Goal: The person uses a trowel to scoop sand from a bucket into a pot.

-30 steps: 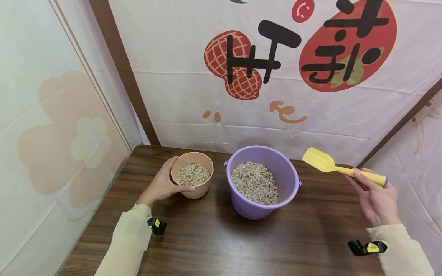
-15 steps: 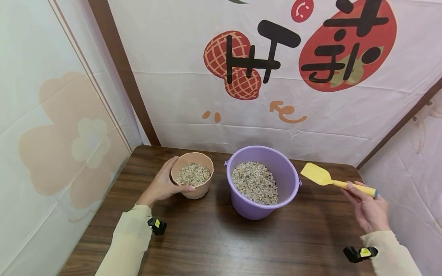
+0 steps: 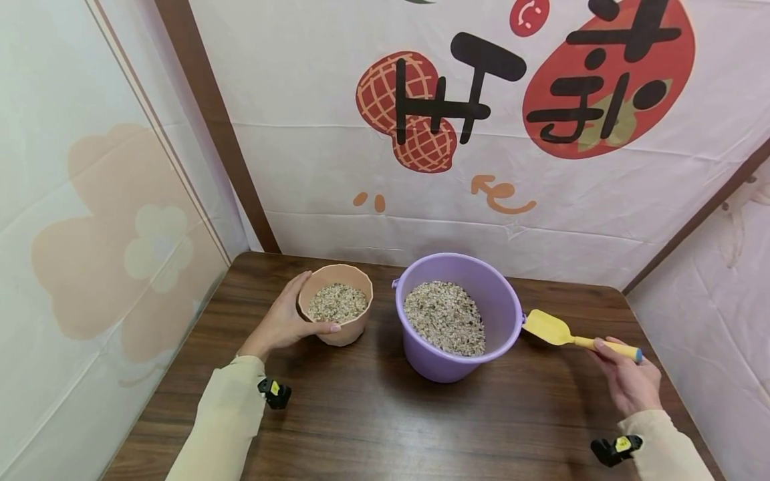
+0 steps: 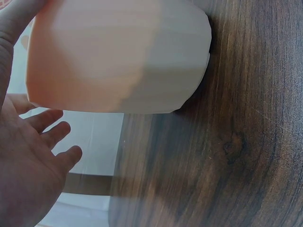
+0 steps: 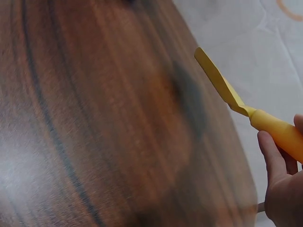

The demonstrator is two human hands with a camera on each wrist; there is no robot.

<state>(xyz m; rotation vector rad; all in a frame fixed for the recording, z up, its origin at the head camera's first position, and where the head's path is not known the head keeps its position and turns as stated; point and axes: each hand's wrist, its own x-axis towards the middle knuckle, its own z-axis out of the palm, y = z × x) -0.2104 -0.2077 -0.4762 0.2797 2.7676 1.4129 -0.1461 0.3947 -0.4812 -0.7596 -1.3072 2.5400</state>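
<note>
A peach faceted flowerpot (image 3: 344,332), partly filled with a speckled grainy mix (image 3: 337,304), stands upright on the table. My left hand (image 3: 285,322) holds its left side, thumb along the near rim and index finger at the back. In the left wrist view the other fingers (image 4: 57,135) hang off the pot's wall. My right hand (image 3: 628,377) grips the handle of a yellow toy shovel (image 3: 549,327), whose bare blade points left. That blade is by the right handle lug of a purple bucket (image 3: 430,364); I cannot tell whether they touch. More grainy mix (image 3: 445,317) lies in the bucket.
The dark wooden table (image 3: 385,427) extends in front of the pot and bucket. A printed white cloth wall (image 3: 313,167) rises right behind its back edge, with further cloth walls at left and right.
My right hand has brought the shovel down and to the left, from the far right to beside the bucket. The left hand, pot and bucket stay in place.
</note>
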